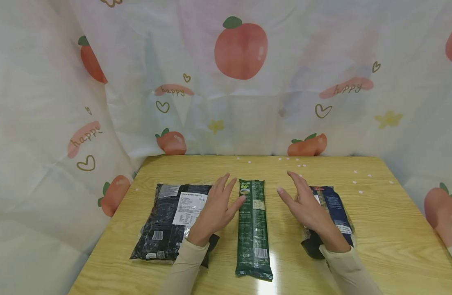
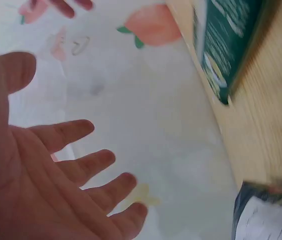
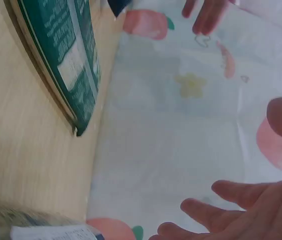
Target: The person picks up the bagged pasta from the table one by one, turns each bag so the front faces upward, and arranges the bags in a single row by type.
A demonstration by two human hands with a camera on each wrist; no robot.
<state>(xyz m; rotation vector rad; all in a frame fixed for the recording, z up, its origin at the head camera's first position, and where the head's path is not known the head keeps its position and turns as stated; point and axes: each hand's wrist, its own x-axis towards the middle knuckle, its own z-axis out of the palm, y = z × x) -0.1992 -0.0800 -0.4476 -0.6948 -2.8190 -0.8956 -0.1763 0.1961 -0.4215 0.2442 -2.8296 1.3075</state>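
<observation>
Three packets (image 1: 252, 229) abreast on table (image 1: 288, 272)

Both hands (image 2: 36, 185) (one cropped) hover near a green packet (image 2: 231, 37).

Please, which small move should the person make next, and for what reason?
Probably lower the left grip and the right grip toward the green package: both are empty and raised, and it lies flat on the table between them.

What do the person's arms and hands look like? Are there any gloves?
No gloves! The left hand and right hand are bare. The left sleeve and right sleeve are long, plain and cream-coloured, ending near the wrists.
</observation>
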